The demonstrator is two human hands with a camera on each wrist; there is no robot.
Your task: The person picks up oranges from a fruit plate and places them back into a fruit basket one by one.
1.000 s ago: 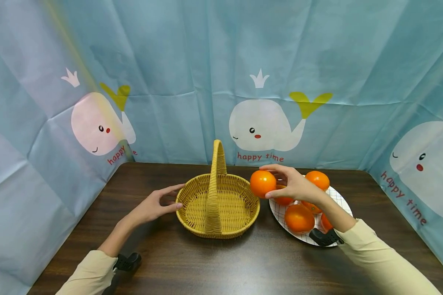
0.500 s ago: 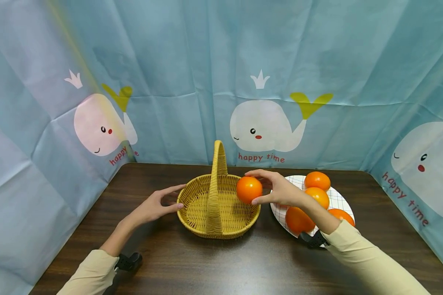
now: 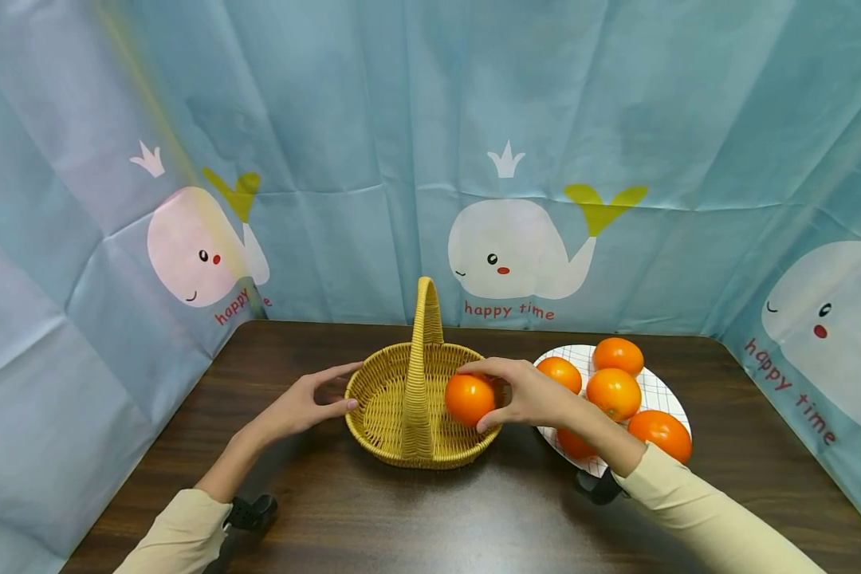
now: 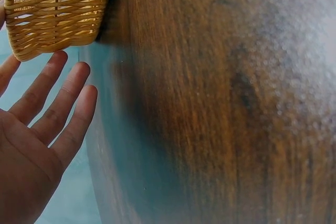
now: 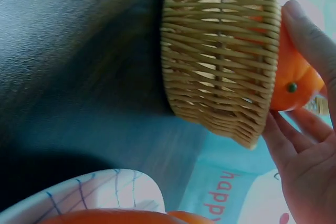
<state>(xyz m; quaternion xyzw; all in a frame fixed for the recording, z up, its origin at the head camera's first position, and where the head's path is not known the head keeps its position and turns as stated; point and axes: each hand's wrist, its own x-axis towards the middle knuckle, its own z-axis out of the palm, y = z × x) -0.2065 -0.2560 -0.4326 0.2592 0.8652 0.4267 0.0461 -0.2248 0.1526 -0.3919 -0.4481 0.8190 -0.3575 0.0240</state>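
A yellow wicker basket (image 3: 377,456) with a tall arched handle stands in the middle of the table. My right hand (image 3: 527,392) grips an orange (image 3: 469,400) between thumb and fingers, inside the basket's right half. From the right wrist view, part of the orange (image 5: 295,80) rises above the woven rim, its small green stem end showing. At the basket's left side is my left hand (image 3: 303,405), thumb and forefinger spread at the rim. In the left wrist view its fingers (image 4: 71,95) reach out loosely beside the woven wall (image 4: 58,11).
A white plate (image 3: 666,396) with a grid pattern holds several oranges (image 3: 613,394) to the basket's right, partly behind my right forearm. A blue curtain (image 3: 344,263) printed with whales hangs along the table's back edge. Dark wood table (image 3: 373,526) lies in front.
My right hand has carried the orange leftward and down from beside the plate into the basket's right half. My left hand has stayed at the left rim.
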